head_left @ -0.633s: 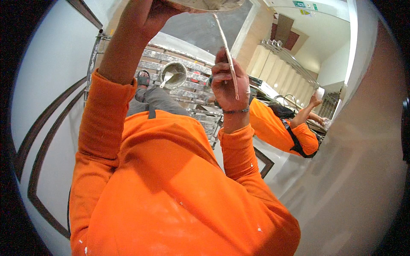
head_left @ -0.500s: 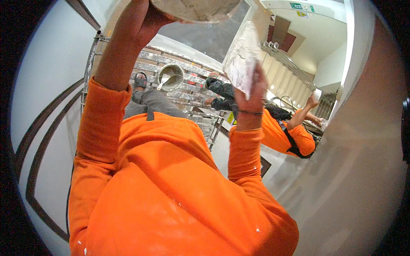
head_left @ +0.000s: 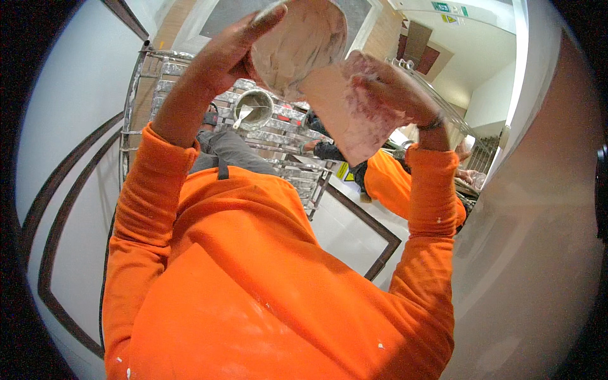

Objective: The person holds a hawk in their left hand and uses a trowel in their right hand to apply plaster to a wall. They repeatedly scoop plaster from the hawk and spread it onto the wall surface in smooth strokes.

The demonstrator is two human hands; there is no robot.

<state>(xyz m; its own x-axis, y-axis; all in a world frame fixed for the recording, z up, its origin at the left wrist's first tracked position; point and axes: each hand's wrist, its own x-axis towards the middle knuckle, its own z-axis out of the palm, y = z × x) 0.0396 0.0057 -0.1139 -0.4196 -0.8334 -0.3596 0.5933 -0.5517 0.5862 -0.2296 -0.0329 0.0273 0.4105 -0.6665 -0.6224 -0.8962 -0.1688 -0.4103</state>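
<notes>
My left hand (head_left: pixel 225 57) is raised at the upper left, closed on the side of a round, bowl-like pan (head_left: pixel 301 44) with its thumb over the rim. Pale putty smears cover the pan's inner face. In my right hand (head_left: pixel 392 92) is a flat, wide-edged putty scraper (head_left: pixel 345 120), smeared with the same pale stuff. Its upper left corner meets or overlaps the pan's lower rim; I cannot tell whether they touch. The fingers of this hand wrap over the scraper's far right side.
Beneath me is a putty-splashed slatted platform (head_left: pixel 174 68), bearing a bucket (head_left: pixel 263 118) with a white-handled tool (head_left: pixel 242 114) in it. A co-worker in an orange top (head_left: pixel 389 183) is at the right, beside a grey wall (head_left: pixel 519 253). Dark-trimmed white panels (head_left: pixel 69 158) line the left.
The pan has come down and tipped so that its inner face shows. My right hand has swung right and turned, bringing the scraper against or in front of the pan's rim.
</notes>
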